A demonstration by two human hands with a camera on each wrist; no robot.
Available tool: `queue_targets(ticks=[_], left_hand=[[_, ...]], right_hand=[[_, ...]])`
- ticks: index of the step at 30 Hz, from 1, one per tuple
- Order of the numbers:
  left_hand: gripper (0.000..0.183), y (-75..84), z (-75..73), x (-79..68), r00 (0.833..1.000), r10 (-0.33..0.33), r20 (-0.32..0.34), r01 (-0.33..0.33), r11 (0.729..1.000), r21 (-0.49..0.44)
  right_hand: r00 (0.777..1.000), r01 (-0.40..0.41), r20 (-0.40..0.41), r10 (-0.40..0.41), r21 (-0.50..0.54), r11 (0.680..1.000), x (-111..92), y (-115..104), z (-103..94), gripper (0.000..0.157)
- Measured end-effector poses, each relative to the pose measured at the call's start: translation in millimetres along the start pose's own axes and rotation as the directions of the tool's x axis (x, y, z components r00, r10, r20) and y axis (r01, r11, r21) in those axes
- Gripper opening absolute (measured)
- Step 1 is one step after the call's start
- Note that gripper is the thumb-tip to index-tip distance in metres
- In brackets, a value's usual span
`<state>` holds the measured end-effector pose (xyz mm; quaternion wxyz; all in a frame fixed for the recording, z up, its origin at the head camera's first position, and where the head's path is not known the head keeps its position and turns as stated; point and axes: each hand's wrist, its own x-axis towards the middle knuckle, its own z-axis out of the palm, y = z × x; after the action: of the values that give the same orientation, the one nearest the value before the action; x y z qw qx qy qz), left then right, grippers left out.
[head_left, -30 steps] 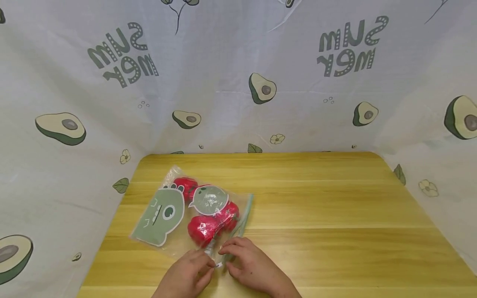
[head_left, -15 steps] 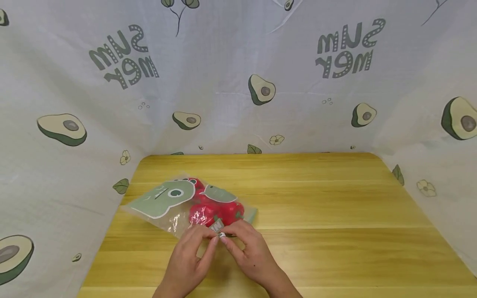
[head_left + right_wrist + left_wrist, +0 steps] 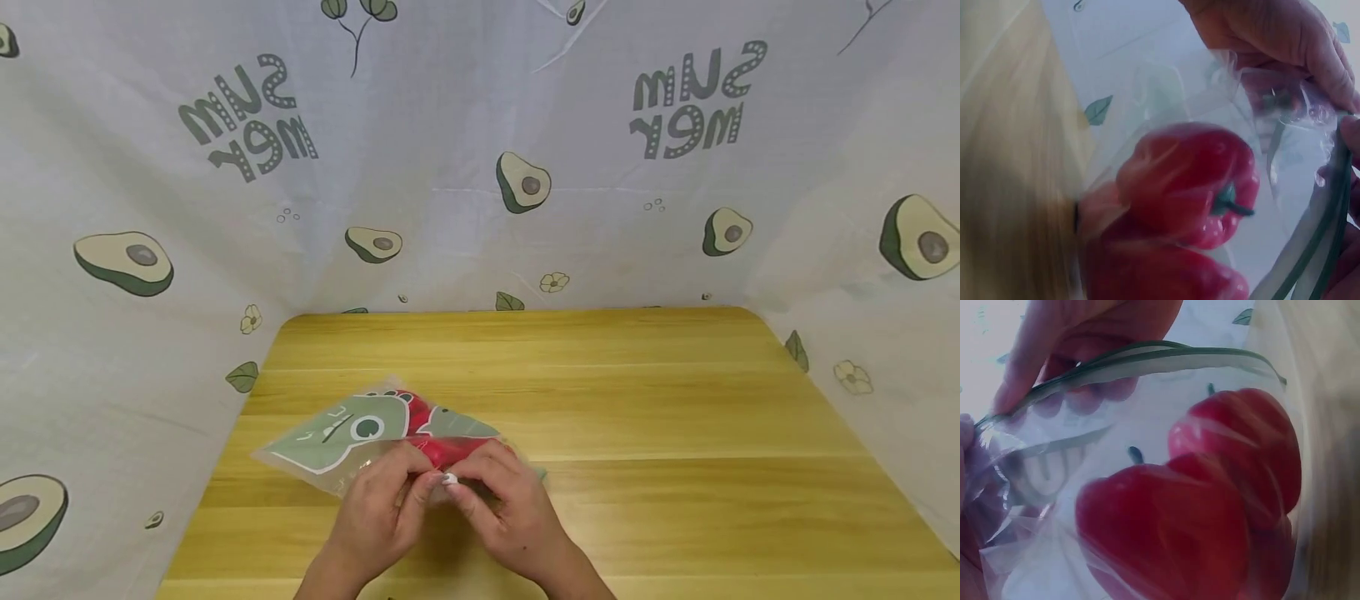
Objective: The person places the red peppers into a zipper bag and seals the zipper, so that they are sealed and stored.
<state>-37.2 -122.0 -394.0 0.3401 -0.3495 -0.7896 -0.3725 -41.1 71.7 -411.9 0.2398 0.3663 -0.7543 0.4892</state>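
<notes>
A clear zip bag (image 3: 318, 446) with a green dinosaur print is raised and tilted at its near edge. Red bell peppers (image 3: 1188, 178) with green stems lie inside it, pressing against the film. My left hand (image 3: 378, 504) pinches the near corner of the bag between thumb and forefinger. From the other side, my right hand (image 3: 513, 512) pinches the same corner, at a small white zip slider (image 3: 448, 479). In the left wrist view the green zip strip (image 3: 1147, 355) runs along the bag's mouth; whether it is fully sealed I cannot tell.
The bag is over the left half of a wooden table (image 3: 675, 467). A white cloth (image 3: 465, 125) printed with avocados and lettering hangs behind the table and along its sides. A tiny dark thing shows at the bottom edge between the forearms.
Both hands have lifted the bag's near corner off the table and come closer together at the slider. The bag has tipped, and the peppers have slid toward its mouth side.
</notes>
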Motion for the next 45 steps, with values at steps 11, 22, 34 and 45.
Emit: queue_targets(ticks=[11,22,34,45], left_hand=[[0.039,-12.3,-17.9,4.7,0.960,0.022,-0.278,-0.034,0.999,-0.038],[0.039,-10.9,-32.6,21.8,0.870,0.073,-0.488,-0.201,0.955,-0.217],[0.032,-18.8,-42.1,22.7,0.823,-0.073,-0.564,-0.172,0.914,-0.368],[0.020,-12.0,-61.5,24.0,0.829,-0.228,-0.511,-0.153,0.785,-0.600]], right_hand=[[0.994,0.082,-0.057,-0.094,-0.184,0.979,-2,14,-23.1,0.009],[0.976,0.187,-0.052,-0.211,-0.293,0.938,16,9,-66.5,0.025],[0.972,0.191,-0.062,-0.229,-0.367,0.910,32,3,-101.1,0.032],[0.981,0.132,-0.108,-0.160,-0.232,0.964,34,-20,-135.3,0.029]])
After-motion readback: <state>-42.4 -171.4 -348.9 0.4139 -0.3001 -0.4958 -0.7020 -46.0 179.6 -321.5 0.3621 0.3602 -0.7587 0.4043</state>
